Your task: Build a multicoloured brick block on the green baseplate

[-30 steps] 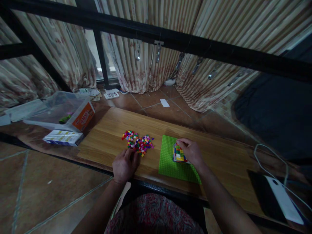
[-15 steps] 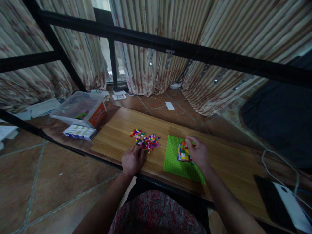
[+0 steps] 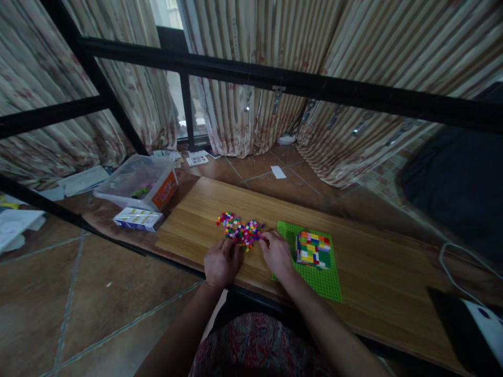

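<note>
A loose pile of small multicoloured building bricks (image 3: 245, 233) lies on the wooden board. My left hand (image 3: 220, 263) rests at the pile's near edge, fingers curled down against the bricks; what they hold, if anything, is hidden. At the pile's right side is my right hand (image 3: 276, 255), thumb and fingertips pinched together beside the outermost bricks. Anything in that pinch is too small to make out. Right of this hand a block-shaped brick structure (image 3: 313, 250), in mixed colours, stands on a green studded baseplate (image 3: 333, 283). My right hand and wrist cover part of the baseplate's left side.
A clear plastic bin (image 3: 129, 180) with an orange label stands at the far left, a small white-and-purple box (image 3: 138, 219) in front of it. The board (image 3: 377, 283) extends right towards a white-and-black object (image 3: 481, 324) and a cable (image 3: 442, 256). A black metal bar (image 3: 251, 73) crosses overhead.
My right hand has moved left from the brick structure to the right edge of the pile, uncovering the structure. My left hand stays by the pile. The view has shifted slightly.
</note>
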Motion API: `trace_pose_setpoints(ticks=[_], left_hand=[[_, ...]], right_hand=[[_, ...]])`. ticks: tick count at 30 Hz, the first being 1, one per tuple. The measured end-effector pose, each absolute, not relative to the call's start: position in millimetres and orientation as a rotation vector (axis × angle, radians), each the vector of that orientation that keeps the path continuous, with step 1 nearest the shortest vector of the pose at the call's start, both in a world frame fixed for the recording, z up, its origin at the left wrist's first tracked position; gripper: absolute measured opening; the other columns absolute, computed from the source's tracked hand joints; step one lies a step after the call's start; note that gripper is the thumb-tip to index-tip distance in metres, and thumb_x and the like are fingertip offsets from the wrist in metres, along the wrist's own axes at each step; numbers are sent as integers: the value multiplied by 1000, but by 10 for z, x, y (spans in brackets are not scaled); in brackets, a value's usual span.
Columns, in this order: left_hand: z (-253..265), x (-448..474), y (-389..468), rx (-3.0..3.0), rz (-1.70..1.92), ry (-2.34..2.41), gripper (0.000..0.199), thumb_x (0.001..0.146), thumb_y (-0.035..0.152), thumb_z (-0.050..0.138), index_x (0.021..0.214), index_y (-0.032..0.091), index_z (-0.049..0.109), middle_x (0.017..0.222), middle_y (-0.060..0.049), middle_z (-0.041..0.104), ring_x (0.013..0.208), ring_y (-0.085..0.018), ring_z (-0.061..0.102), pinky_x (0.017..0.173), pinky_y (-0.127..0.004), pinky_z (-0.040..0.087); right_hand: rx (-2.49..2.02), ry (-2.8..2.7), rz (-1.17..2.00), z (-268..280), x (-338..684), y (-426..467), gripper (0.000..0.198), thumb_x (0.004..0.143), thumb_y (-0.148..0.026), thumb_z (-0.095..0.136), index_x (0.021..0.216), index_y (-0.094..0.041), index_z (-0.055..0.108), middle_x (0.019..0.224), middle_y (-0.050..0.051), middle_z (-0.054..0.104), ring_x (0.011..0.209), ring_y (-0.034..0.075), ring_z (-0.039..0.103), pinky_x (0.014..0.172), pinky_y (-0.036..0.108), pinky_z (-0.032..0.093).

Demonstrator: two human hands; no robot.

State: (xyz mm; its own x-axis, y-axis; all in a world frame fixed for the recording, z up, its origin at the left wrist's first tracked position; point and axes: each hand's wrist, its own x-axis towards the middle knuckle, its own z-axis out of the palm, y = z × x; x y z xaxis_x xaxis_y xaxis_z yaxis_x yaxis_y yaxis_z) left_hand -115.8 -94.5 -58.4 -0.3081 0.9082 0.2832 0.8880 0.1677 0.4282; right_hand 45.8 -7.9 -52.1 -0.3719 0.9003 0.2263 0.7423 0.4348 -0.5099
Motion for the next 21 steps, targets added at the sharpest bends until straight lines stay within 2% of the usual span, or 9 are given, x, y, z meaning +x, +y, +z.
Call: trace_pose_setpoints(ticks=[6,12,16,21], left_hand=[[-584,-1166,-934,1858,836,2376,25,93,40,46,91,22,64,84,-5,68,77,-18,62,65,-28,37],[-596,-1184,-917,1894,823,2394,25,92,39,47,90,21,64,83,-5,68,75,-18,62,64,-28,36],[-605,-1184,-917,1893,823,2406,25,91,39,47,91,21,64,84,-5,69,75,-18,62,63,-28,36],[-617,-1193,-918,1907,824,2402,26,92,40,47,92,21,65,83,-5,69,75,-18,63,63,-28,36]], right_hand=[[-1351,-2180,489,-446,498,-123,20,88,-13,50,85,-22,67,88,6,67,85,21,62,80,32,47],[-1272,-2086,535,-110,952,-269,20,94,-25,49,87,-24,68,89,4,67,87,20,62,80,32,48],[-1361,-1961,421,7,1376,-166,21,92,-33,52,87,-26,71,98,6,66,95,23,60,88,38,47],[-1386,-1958,300,-28,1563,5,22,90,-34,54,85,-25,74,109,7,62,106,25,54,95,43,44]])
